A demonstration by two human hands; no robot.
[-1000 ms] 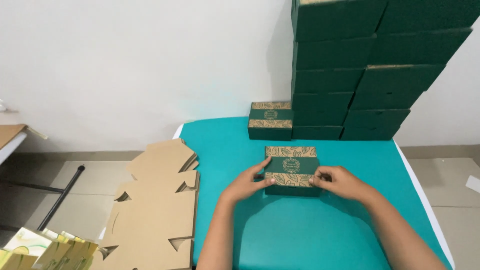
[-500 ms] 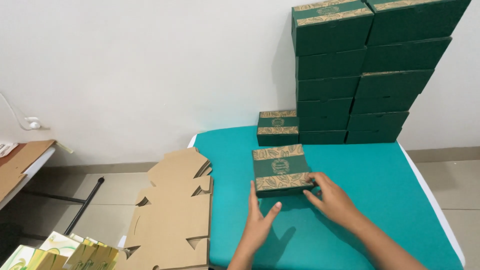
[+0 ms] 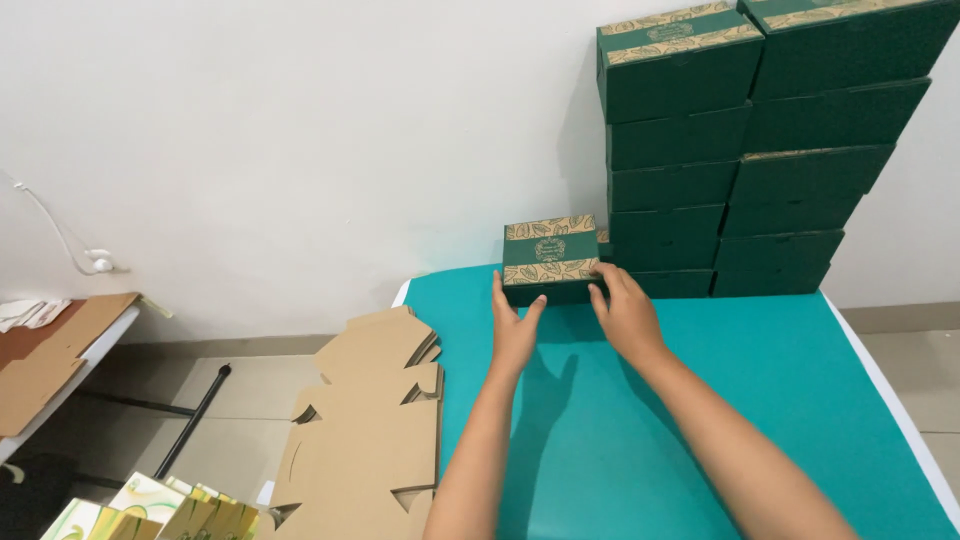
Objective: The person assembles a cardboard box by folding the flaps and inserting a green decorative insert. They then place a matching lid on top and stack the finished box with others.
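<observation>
Cardboard is what this green box (image 3: 549, 259) looks made of, with a gold leaf-patterned lid, so I would judge it light and fairly stiff along its folded edges, though the broad lid panel would likely give under a hard press. Its printed surface looks smooth, perhaps a little slippery to dry fingers, and the corners could crush if squeezed. The short side walls, low down near the base, seem the best places to take hold, one hand to each side, since the walls there are backed by the folds.

The box sits at the far end of the bench (image 3: 760, 400), on its teal cover, close to or touching the foot of the tall stacks of dark green boxes (image 3: 745, 150) that stand against the wall. The left hand (image 3: 513, 325) lies at the box's near left corner, fingers spread and pointing up along the front wall, touching it. The right hand (image 3: 625, 312) lies at the near right corner, fingers up against that side. Both hands are open and flat against the box, neither one closed around it; they bracket it from the near side with the box just beyond the fingertips. Flat brown cardboard blanks (image 3: 370, 420) are heaped well apart, off the left edge of the bench
</observation>
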